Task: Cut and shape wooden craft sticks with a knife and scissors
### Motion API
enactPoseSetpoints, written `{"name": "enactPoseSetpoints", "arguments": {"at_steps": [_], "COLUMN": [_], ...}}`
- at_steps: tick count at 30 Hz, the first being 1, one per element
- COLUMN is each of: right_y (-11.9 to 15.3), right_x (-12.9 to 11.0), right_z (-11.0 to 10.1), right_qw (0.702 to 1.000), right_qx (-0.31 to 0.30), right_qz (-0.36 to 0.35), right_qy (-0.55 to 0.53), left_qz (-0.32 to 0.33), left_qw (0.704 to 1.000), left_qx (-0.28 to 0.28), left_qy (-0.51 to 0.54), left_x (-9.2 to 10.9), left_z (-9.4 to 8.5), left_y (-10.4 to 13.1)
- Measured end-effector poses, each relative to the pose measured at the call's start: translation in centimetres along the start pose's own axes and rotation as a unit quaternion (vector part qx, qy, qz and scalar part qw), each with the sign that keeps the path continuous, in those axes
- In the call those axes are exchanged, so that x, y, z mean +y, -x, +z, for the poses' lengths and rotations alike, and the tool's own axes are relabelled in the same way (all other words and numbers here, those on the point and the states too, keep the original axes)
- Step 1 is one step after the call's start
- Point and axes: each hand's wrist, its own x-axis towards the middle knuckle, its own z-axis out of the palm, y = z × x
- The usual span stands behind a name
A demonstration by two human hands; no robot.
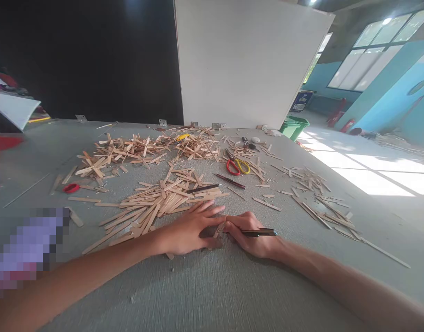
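Note:
My left hand (193, 228) lies low on the table with its fingers spread. Its thumb and index finger steady a short wooden craft stick (218, 230) against the tabletop. Closed around a dark pen (258, 233), my right hand (249, 235) meets the stick from the right; the pen's tip is hidden by the fingers. Just beyond my left hand spreads a loose pile of craft sticks (163, 196), with a black pen (205, 188) resting on it. Another dark pen-like tool (229, 180) lies farther right.
Red-and-yellow-handled scissors (237, 165) lie past the pens. More stick heaps (128, 150) fill the back, with a red ring-shaped item (71, 188) at left. Scattered slivers (322, 212) cover the right side. A black-and-white upright panel (246, 64) closes the far edge; a green bin (295, 127) stands beyond.

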Motion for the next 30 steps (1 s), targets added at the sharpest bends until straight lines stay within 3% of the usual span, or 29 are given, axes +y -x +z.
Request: {"name": "enactPoseSetpoints", "arguments": {"at_steps": [13, 30], "right_y": [-0.23, -0.23], "right_x": [-0.23, -0.37], "right_z": [0.1, 0.02], "right_qw": [0.998, 0.996], "right_qx": [0.009, 0.014], "right_qz": [0.062, 0.074], "right_qy": [-0.026, -0.043], "left_qz": [-0.01, -0.02], "left_qw": [0.999, 0.999], "left_qx": [0.001, -0.012], "left_qy": [-0.033, -0.027], "left_x": [0.05, 0.3], "left_z": [0.13, -0.09], "left_y": [-0.24, -0.15]}}
